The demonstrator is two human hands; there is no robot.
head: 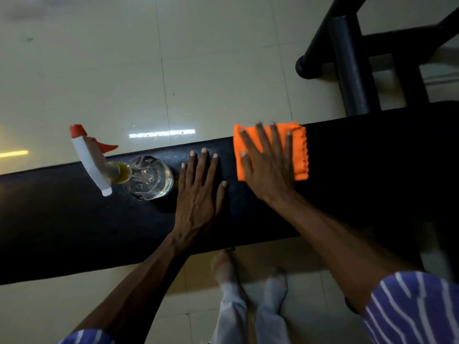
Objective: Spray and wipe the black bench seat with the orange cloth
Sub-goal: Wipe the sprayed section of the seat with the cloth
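The black bench seat [74,219] runs across the view, with pale floor tiles [99,70] behind it. The right hand [268,167] lies flat with fingers spread on the orange cloth [299,150], pressing it onto the seat near the far edge. It is not gripping the cloth. The left hand [198,192] rests flat and empty on the seat, just beside the cloth. A clear spray bottle [149,177] with a white and red top stands on the seat, just left of the left hand. Both sleeves [409,306] are blue with white stripes.
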